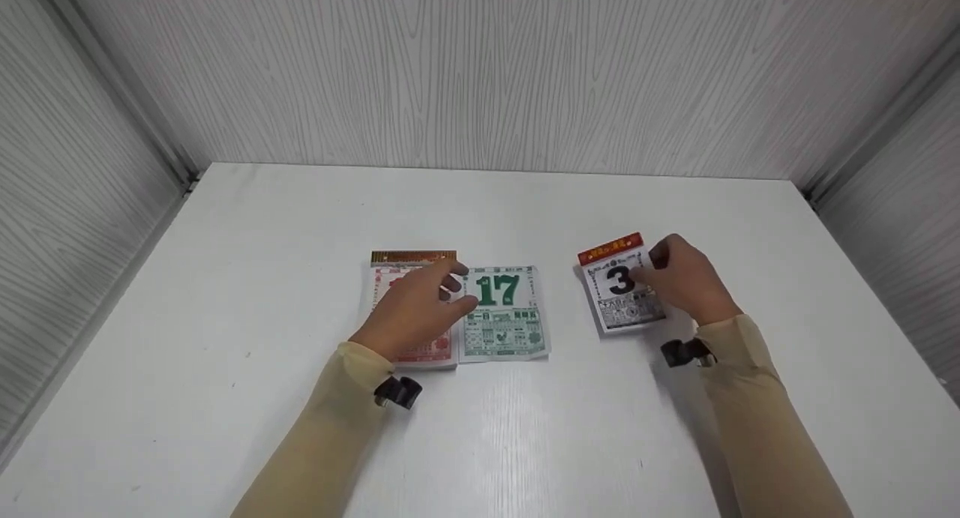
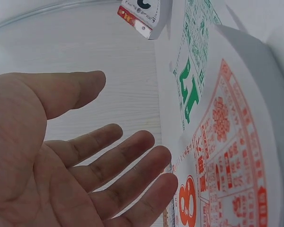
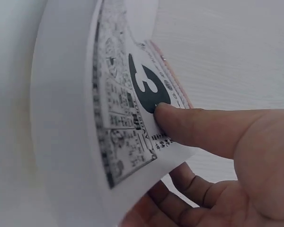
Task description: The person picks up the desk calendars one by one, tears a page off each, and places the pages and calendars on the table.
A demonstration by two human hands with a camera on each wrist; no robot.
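My left hand (image 1: 415, 309) hovers with spread fingers over a red-printed tear-off calendar (image 1: 431, 355) and holds nothing; in the left wrist view the fingers (image 2: 125, 156) are extended beside the pad. The hand hides much of that calendar's page. Against its right side lies a loose sheet (image 1: 504, 327) with a green 17. Farther right, my right hand (image 1: 688, 279) grips the right edge of a smaller calendar pad (image 1: 628, 312) with a red header and a black 3. In the right wrist view, the thumb (image 3: 199, 124) presses the page near the 3 while the other fingers curl behind it.
A white table (image 1: 510, 435) carries all the calendars. Wood-grain panels enclose it at the back (image 1: 495, 76), the left (image 1: 67, 203) and the right. Black camera mounts (image 1: 400, 391) sit on both wrists, over tan sleeves.
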